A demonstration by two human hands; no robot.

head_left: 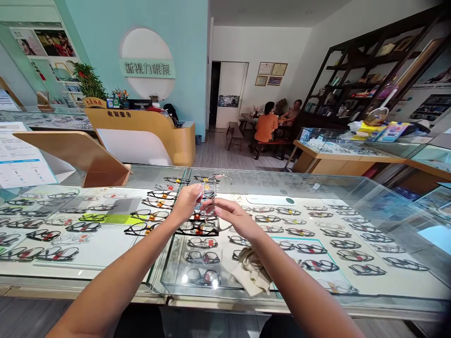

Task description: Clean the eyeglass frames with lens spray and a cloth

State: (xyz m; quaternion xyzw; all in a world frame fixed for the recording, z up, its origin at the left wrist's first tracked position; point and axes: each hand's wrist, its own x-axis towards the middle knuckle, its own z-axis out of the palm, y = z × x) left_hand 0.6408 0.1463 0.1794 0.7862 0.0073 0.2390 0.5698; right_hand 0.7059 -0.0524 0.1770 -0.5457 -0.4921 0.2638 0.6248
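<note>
Above the glass counter, both hands hold one pair of eyeglasses point(209, 188) with a thin, clear-looking frame, turned so one lens sits above the other. My left hand point(189, 201) is closed on its left side, thumb up near the upper lens. Fingers of my right hand point(237, 217) pinch it near the lower lens. One temple sticks out to the right at the top. Beneath and behind the hands, several dark eyeglasses point(150, 215) with orange tags stand in rows on the glass. A crumpled beige cloth point(251, 274) lies below my right forearm.
The glass display counter point(169, 300) holds many eyeglasses in rows. At left stand a wooden-backed mirror or stand point(75, 150) and a printed sign point(24, 155). Further back are a yellow reception desk point(183, 143), another showcase point(338, 157) and a person in orange point(267, 126) seated beside another person.
</note>
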